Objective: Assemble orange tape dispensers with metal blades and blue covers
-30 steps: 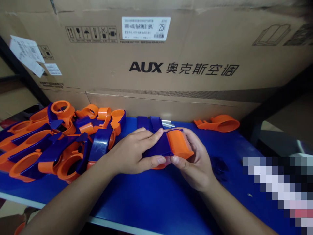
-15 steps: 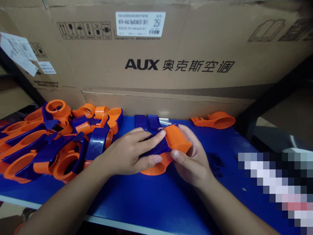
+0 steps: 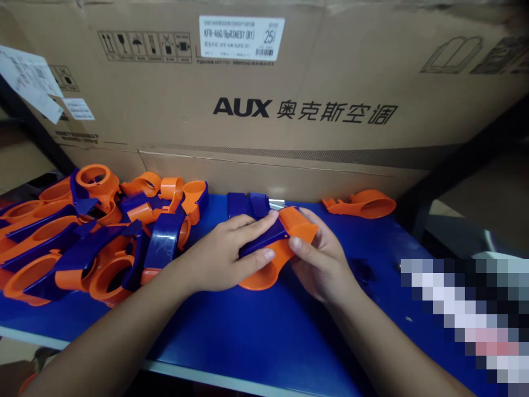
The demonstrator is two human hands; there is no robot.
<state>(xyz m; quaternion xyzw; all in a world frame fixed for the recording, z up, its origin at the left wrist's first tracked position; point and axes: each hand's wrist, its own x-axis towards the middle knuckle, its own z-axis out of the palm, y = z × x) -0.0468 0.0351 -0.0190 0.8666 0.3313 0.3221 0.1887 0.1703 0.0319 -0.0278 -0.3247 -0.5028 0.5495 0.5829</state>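
Between my two hands, just above the blue table, is an orange and dark-blue plastic tape dispenser [image 3: 298, 224]. My left hand [image 3: 225, 255] is closed on its blue cover, with the index finger lying along the top and the thumb on the near side. My right hand [image 3: 320, 259] grips the orange end, its thumb pressing near the joint of the blue and orange parts. The palm and most right fingers are hidden behind the piece. A round orange ring of the dispenser shows below my left thumb.
Several orange and blue tape dispensers [image 3: 95, 248] lie heaped at the left. Blue covers [image 3: 258, 204] and thin metallic strips [image 3: 276, 203] lie behind my hands. An orange dispenser part [image 3: 367, 204] rests back right. A large cardboard box [image 3: 264, 138] stands along the table's [image 3: 231, 336] rear.
The dispenser and my right hand have shifted slightly left and up, with the orange end turned a little. Both hands keep their grip, and the blue and orange parts sit at a slightly different angle.
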